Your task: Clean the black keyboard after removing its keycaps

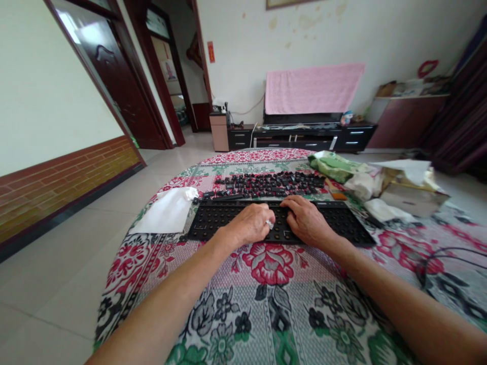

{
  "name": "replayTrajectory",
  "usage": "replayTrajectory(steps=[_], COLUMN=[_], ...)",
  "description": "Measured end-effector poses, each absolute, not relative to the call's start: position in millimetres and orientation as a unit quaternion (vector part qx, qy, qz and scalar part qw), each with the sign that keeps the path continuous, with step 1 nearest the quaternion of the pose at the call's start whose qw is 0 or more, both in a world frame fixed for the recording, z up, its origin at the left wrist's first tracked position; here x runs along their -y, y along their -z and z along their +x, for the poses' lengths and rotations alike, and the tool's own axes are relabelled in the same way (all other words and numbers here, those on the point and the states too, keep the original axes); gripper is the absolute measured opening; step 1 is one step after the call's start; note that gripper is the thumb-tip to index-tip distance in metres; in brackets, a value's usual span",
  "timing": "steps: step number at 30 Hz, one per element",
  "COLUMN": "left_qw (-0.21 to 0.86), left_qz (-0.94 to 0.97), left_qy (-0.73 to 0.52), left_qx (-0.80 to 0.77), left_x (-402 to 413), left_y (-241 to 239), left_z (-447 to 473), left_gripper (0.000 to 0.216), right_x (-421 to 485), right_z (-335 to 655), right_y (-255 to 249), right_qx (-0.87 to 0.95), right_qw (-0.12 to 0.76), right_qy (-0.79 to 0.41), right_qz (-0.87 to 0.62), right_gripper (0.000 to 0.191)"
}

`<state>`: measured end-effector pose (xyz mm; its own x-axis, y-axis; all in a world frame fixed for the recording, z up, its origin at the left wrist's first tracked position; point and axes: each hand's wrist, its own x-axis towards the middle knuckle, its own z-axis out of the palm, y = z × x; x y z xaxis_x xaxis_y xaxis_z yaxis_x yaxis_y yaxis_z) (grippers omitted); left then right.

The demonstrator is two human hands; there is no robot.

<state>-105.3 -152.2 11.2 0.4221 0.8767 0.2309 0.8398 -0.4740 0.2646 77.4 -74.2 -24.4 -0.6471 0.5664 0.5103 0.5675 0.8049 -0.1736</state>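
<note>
A black keyboard [213,219] with its keycaps off lies across the patterned tablecloth in front of me. My left hand [249,223] is closed on a small white tissue [270,224] and presses it down near the keyboard's middle. Just right of it, my right hand [306,219] rests on the keyboard, its bent fingers reaching the far edge and its thumb tucked lower. The palm side of both hands is hidden. Beyond the keyboard, many loose black keycaps [266,185] are spread in a wide band.
A white paper sheet [162,213] with a crumpled tissue [191,193] lies at left. At right are a brush [335,191], a green bag [335,166], an open box [411,195] and a black cable [424,266]. The table edge curves down the left side.
</note>
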Motion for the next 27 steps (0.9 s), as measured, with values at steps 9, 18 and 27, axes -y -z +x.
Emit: replayTrajectory(steps=[9,18,27], left_qw=[0.046,0.025,0.101], left_qz=[0.824,0.852,0.803], left_qy=[-0.2,-0.144,-0.097], left_qx=[-0.528,-0.502,-0.579], left_x=[158.8,166.8,174.8], left_y=[-5.7,-9.3,-30.8], left_z=[-109.3,-115.9,-154.4], left_gripper=[0.022,0.022,0.023], right_x=[75.7,74.1,73.9], right_z=[77.1,76.8,77.8], right_y=[23.0,23.7,24.0], right_qx=[0.907,0.908,0.908], right_qw=[0.274,0.285,0.284], right_qy=[-0.003,-0.002,-0.001], right_qz=[-0.319,-0.309,-0.309], right_gripper=[0.029,0.03,0.03])
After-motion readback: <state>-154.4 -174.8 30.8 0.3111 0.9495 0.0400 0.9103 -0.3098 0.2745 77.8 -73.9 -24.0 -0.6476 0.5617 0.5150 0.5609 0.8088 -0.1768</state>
